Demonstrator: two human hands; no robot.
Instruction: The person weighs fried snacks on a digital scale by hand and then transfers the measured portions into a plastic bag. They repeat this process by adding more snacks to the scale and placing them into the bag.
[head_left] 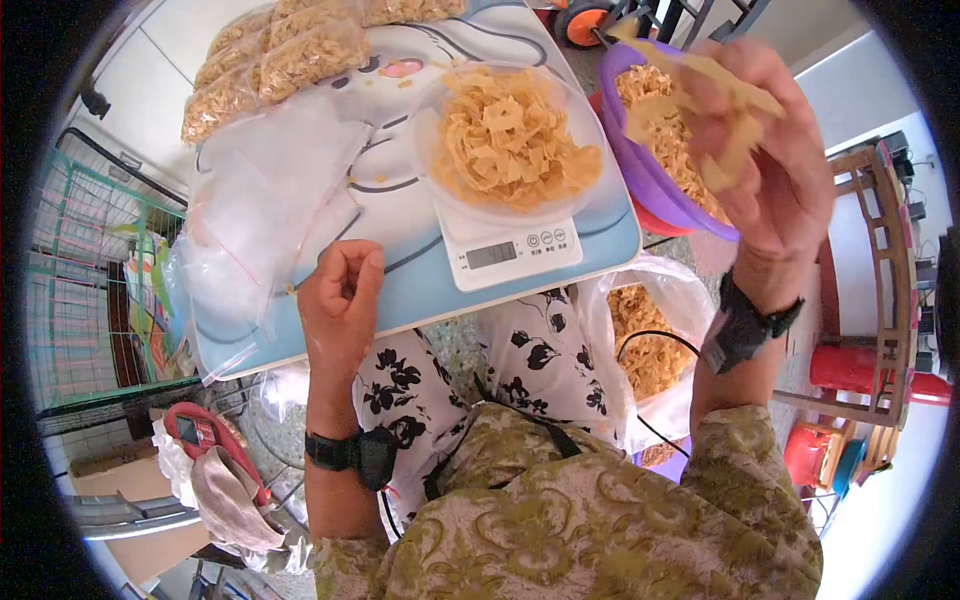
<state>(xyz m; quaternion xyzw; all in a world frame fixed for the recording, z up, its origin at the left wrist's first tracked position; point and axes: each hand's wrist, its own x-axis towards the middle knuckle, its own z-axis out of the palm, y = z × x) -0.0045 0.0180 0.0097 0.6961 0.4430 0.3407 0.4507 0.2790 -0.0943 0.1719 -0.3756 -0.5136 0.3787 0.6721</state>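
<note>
My right hand [765, 150] is raised above a purple bowl [640, 165] of pale yellow chips and grips a handful of those chips [700, 95]. A clear dish heaped with the same chips [510, 135] stands on a white digital kitchen scale [510, 250] in the middle of the blue table [400, 290]. My left hand [340, 300] rests at the table's near edge, fingers curled in a loose fist with nothing visible in it. Empty clear plastic bags [270, 190] lie just beyond it.
Several filled bags of chips [275, 55] are stacked at the far left of the table. An open bag of chips [650, 340] sits by my right knee. A wire rack [90, 260] stands on the left, a wooden stool [880, 290] on the right.
</note>
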